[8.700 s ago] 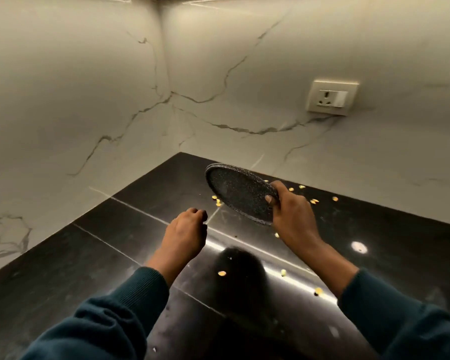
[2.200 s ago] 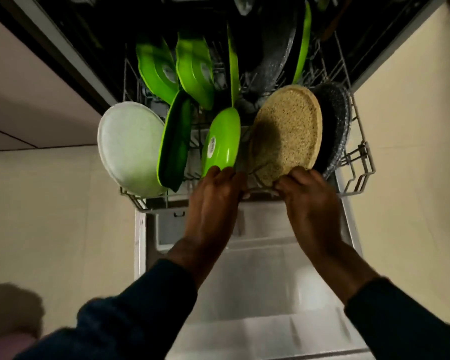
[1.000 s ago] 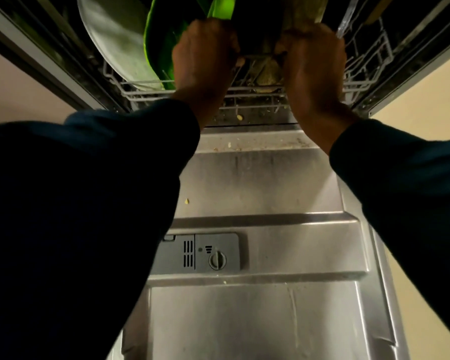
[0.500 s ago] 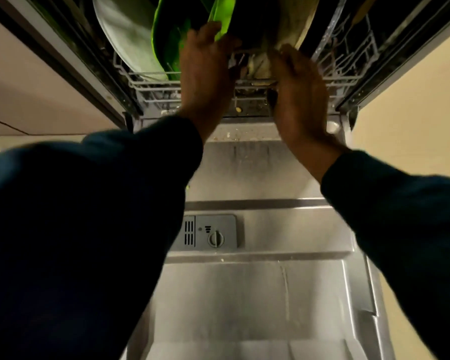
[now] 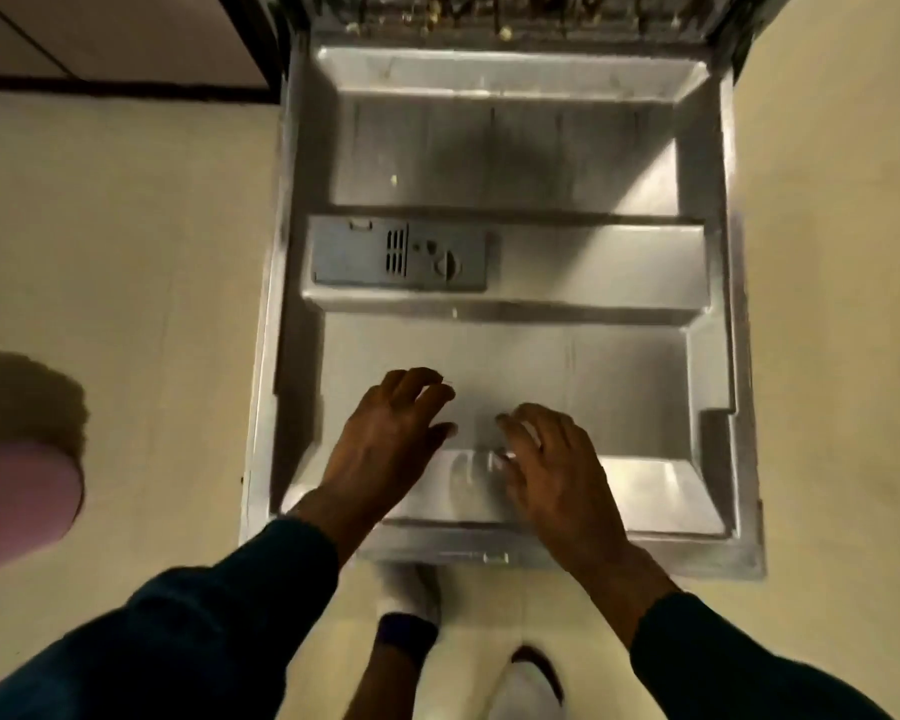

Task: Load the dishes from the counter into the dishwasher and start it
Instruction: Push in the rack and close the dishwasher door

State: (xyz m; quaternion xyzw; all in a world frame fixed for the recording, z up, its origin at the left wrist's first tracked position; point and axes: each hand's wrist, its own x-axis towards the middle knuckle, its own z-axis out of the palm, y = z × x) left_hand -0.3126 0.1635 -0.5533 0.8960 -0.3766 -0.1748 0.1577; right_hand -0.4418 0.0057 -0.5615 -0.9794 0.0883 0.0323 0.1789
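The dishwasher door [image 5: 583, 158] lies flat and open below me, its steel inner face up. A grey detergent dispenser [image 5: 400, 253] sits on its left half. Only the front edge of the lower rack [image 5: 489, 13] shows at the top of the view, with food crumbs on it; the dishes are out of sight. My left hand [image 5: 385, 444] and my right hand [image 5: 551, 470] hover side by side over the near part of the door. Their fingers are spread and relaxed and hold nothing.
Cream floor tiles [image 5: 125, 252] lie on both sides of the door. A pink round object [image 5: 21, 496] sits at the left edge. My feet in white footwear [image 5: 411, 595] stand just before the door's near edge. A dark cabinet base [image 5: 115, 88] runs along the upper left.
The rack has slid back into the dishwasher and the dishes have left the view. Both hands have let go of the rack and drawn back toward me over the door.
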